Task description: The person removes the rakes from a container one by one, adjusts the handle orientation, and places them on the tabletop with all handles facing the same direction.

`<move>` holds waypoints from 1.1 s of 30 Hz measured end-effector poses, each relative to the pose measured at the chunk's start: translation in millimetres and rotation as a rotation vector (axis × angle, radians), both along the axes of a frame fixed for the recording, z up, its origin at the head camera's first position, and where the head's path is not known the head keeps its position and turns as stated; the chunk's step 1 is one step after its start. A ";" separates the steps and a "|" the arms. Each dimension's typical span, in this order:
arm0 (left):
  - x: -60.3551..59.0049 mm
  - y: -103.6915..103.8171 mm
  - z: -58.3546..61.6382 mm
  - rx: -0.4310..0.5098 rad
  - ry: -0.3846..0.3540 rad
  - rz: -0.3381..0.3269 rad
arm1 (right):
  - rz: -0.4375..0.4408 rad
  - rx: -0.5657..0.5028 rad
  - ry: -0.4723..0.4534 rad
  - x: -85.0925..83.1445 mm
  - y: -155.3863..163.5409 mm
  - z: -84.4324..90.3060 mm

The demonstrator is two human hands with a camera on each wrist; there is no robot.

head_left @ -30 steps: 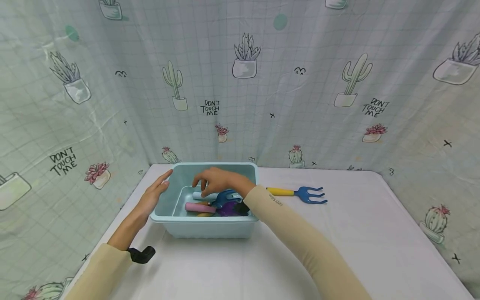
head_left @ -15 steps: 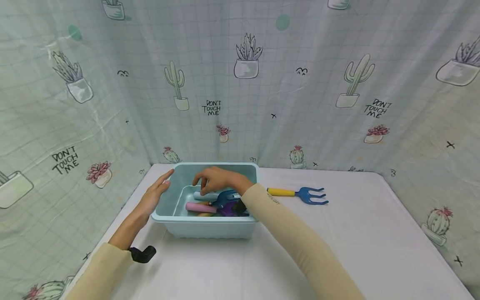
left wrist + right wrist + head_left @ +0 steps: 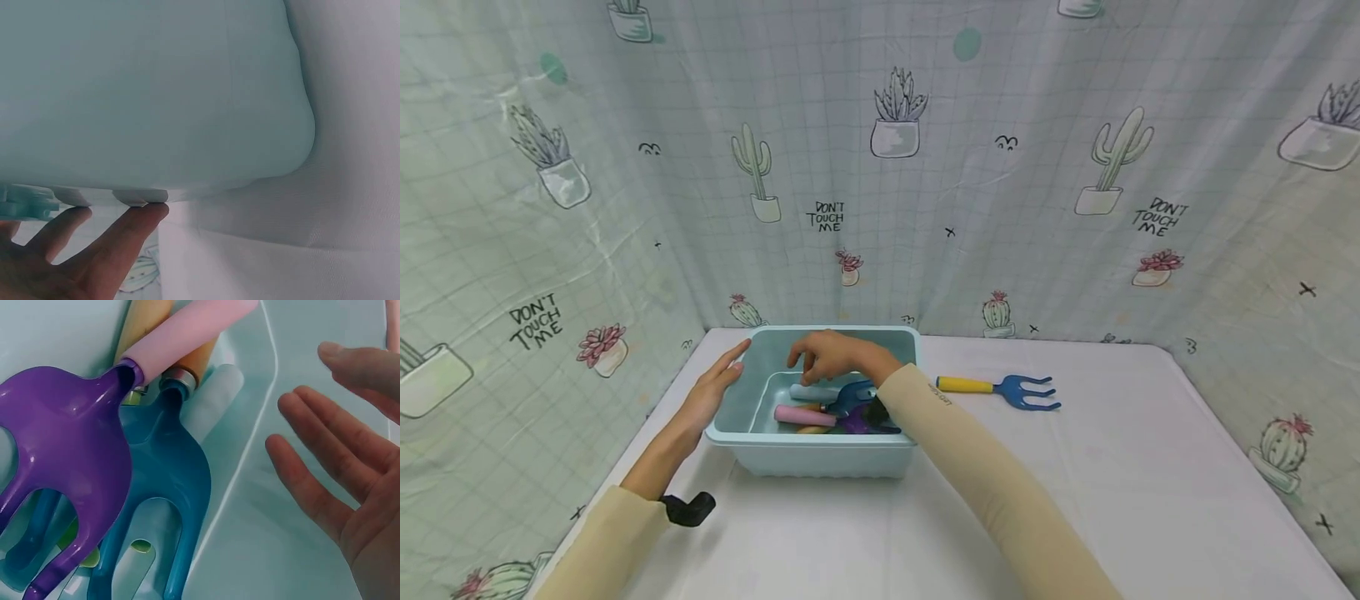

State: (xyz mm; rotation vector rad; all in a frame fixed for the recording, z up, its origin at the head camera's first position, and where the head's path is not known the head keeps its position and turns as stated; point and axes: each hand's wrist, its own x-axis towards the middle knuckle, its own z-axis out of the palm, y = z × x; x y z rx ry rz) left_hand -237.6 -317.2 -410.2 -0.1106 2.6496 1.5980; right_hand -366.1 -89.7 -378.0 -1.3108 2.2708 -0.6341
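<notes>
Your left hand (image 3: pixel 713 392) lies flat with straight fingers against the tub (image 3: pixel 820 454) wall to steady it, while your right hand (image 3: pixel 831 357), fingers spread and empty, hovers just above the purple rake (image 3: pixel 62 462) and blue rake (image 3: pixel 165 506) inside.

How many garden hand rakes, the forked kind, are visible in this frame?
3. A blue rake with a yellow handle lies on the table right of the bin; a purple rake and a blue rake lie inside it. More may be hidden underneath.
</notes>
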 end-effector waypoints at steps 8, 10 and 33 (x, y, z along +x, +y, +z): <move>-0.5 1.3 -2.7 0.000 0.002 -0.004 | -0.010 0.007 0.011 -3.5 -1.6 -4.3; -0.3 2.7 -2.5 0.000 0.000 -0.006 | -0.010 0.007 0.013 -4.6 -1.8 -5.8; 0.9 0.2 -0.9 -0.031 0.010 0.008 | -0.011 0.058 -0.329 3.4 2.7 -17.2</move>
